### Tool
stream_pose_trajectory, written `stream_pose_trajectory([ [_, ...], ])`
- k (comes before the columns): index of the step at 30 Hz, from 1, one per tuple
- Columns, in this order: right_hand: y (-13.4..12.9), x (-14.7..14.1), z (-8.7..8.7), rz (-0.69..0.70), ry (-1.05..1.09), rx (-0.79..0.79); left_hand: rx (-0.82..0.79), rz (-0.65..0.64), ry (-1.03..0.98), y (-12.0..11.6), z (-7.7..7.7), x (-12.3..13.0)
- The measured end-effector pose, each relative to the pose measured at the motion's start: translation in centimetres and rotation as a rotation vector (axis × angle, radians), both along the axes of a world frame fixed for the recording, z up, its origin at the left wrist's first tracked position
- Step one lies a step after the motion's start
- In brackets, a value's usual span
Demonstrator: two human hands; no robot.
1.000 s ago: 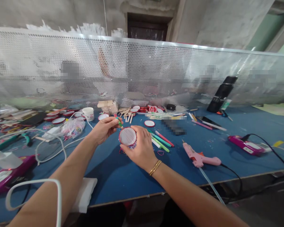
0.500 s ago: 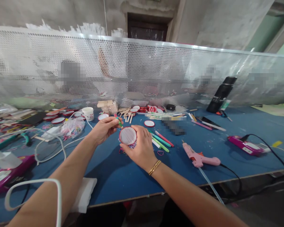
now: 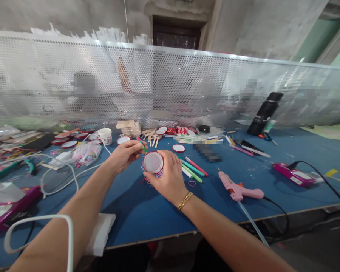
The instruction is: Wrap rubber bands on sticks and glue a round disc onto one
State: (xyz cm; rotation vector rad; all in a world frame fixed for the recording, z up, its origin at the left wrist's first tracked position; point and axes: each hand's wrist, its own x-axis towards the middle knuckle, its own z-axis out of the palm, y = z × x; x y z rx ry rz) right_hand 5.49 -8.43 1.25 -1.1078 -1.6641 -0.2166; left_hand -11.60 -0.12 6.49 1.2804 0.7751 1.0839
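Note:
My left hand point(image 3: 128, 154) pinches a short green and pink stick point(image 3: 143, 147) between thumb and fingertips. The stick's lower end meets the upper left edge of a round, red-rimmed disc point(image 3: 153, 162); whether it is fixed there I cannot tell. Thin lines run across the disc's whitish face. Wrapped around the right side of that disc is my right hand point(image 3: 171, 173), thumb along the bottom edge, fingers over the top right. Small coloured bands point(image 3: 159, 173) lie below the disc, partly hidden by it and the hand.
Right of my hand lie several markers point(image 3: 193, 169) and a pink glue gun point(image 3: 238, 187) with its cord. Wooden sticks, red-rimmed discs and a paper cup point(image 3: 105, 136) stand along the back. White cables point(image 3: 73, 177) loop at left. A perforated metal screen point(image 3: 170, 87) closes the far side.

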Motion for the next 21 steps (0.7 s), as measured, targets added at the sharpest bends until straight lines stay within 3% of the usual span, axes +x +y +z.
stream_pose_trajectory([
  [21,-0.11,-0.01,0.16,0.01,0.005,-0.037,0.028,-0.015,0.008,-0.17,0.05,0.06],
])
